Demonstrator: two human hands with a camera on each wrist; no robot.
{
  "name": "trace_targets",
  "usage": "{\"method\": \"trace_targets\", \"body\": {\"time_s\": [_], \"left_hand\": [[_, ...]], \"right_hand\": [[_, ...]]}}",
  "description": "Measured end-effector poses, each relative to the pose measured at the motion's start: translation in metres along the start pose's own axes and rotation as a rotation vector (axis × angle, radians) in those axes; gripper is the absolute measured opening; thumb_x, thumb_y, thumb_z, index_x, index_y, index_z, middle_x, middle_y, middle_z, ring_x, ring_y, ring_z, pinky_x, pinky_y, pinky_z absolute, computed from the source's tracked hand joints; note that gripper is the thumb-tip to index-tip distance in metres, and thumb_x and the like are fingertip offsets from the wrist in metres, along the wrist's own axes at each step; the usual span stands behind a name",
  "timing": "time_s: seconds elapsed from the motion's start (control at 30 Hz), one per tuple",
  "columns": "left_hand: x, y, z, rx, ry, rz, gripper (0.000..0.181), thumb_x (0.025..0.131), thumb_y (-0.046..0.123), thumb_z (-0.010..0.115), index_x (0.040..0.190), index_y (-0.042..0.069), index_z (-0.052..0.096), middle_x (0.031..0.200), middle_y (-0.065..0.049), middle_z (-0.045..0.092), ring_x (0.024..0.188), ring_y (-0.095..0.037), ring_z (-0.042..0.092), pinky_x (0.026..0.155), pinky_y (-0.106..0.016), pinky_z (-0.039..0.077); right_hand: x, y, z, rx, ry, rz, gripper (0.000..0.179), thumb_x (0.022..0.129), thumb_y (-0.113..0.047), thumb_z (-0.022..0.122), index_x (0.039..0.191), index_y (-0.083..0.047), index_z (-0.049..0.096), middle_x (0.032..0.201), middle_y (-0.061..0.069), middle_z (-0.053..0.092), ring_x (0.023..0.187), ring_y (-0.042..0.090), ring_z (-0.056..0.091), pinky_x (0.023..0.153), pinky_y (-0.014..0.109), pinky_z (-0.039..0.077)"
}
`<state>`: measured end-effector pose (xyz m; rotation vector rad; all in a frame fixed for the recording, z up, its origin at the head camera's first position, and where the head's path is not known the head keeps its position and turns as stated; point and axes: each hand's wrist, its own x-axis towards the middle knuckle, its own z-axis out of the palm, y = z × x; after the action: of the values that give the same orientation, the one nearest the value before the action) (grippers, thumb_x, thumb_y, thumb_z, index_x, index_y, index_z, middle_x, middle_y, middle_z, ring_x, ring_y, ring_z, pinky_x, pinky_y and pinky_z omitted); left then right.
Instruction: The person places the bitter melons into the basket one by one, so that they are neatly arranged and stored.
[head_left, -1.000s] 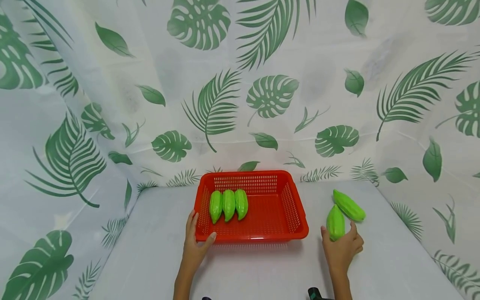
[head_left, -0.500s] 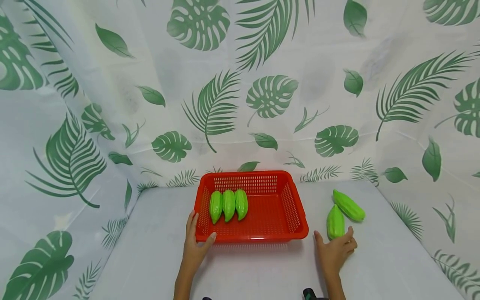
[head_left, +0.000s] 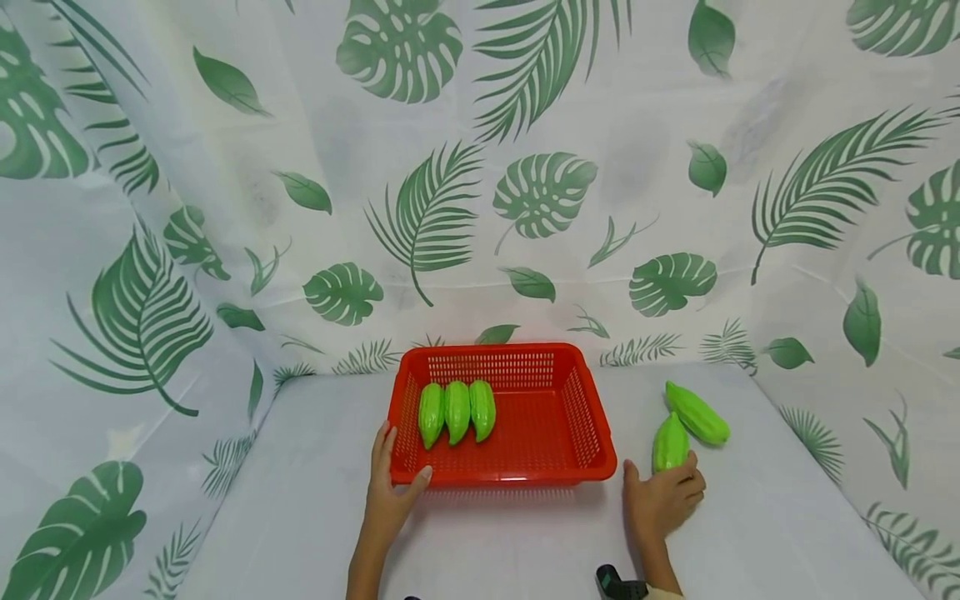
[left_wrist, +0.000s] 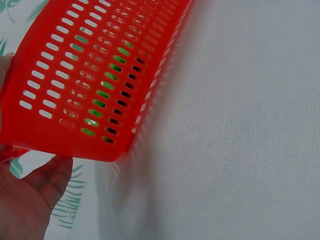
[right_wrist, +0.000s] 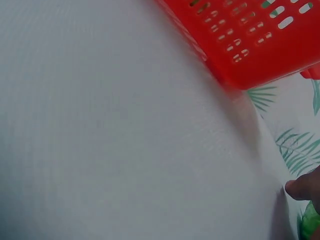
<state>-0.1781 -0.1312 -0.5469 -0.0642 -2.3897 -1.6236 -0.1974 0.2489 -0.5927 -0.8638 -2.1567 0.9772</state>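
- Over the last second the right hand (head_left: pixel 664 493) has shifted left, its thumb now apart from the nearer green gourd (head_left: pixel 670 442); its fingers lie loosely bent at the near end, with no grip showing
- That gourd looks barely moved: it lies on the table (head_left: pixel 300 467), right of the basket, its tip seemingly touching the farther green gourd (head_left: pixel 698 415)
- The left hand (head_left: pixel 390 497) has not changed, fingers and thumb holding the near left corner of the red perforated basket (head_left: pixel 502 481)
- Inside, three green gourds (head_left: pixel 458 412) lie side by side, as before
- So the work seems no further along: two gourds show outside, and a firm hold appears still wanting
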Motion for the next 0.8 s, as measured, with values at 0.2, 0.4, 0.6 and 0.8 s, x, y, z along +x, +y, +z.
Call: {"method": "trace_targets", "body": {"time_s": [0.2,0.4,0.6,0.8], "left_hand": [[-0.0005,-0.0005,0.0006,-0.002,0.003,-0.002,0.085,0.088,0.029,0.072,0.156,0.014,0.023,0.164,-0.002,0.011,0.151,-0.032,0.013,0.116,-0.058,0.024],[0.0009,-0.0008,-0.0003,0.014,0.008,-0.002,0.087,0.086,0.031,0.073,0.156,0.014,0.024,0.164,0.0,0.011,0.152,-0.029,0.013,0.115,-0.056,0.026],[0.0014,0.0014,-0.0007,0.013,0.001,-0.007,0.087,0.086,0.031,0.073,0.156,0.014,0.023,0.164,0.0,0.011,0.152,-0.029,0.012,0.115,-0.055,0.027],[-0.0001,0.0016,-0.0004,0.013,0.003,-0.013,0.087,0.086,0.034,0.073,0.156,0.014,0.024,0.164,-0.001,0.011,0.152,-0.028,0.013,0.116,-0.054,0.026]], "right_hand": [[0.0,0.0013,0.0061,-0.05,0.05,0.012,0.088,0.083,-0.018,0.071,0.149,0.001,0.017,0.133,0.035,0.029,0.122,0.051,0.03,0.099,0.062,0.027],[0.0011,0.0007,0.0104,-0.067,0.086,0.013,0.075,0.089,-0.019,0.064,0.148,0.0,0.021,0.132,0.035,0.032,0.12,0.05,0.033,0.099,0.06,0.029],[0.0007,-0.0021,0.0102,-0.055,0.097,0.036,0.07,0.092,-0.019,0.061,0.147,-0.001,0.023,0.132,0.034,0.033,0.12,0.049,0.034,0.098,0.059,0.029],[-0.0003,-0.0033,0.0072,-0.042,0.092,0.068,0.064,0.094,-0.018,0.058,0.146,0.0,0.025,0.131,0.033,0.035,0.12,0.049,0.034,0.098,0.06,0.029]]}}
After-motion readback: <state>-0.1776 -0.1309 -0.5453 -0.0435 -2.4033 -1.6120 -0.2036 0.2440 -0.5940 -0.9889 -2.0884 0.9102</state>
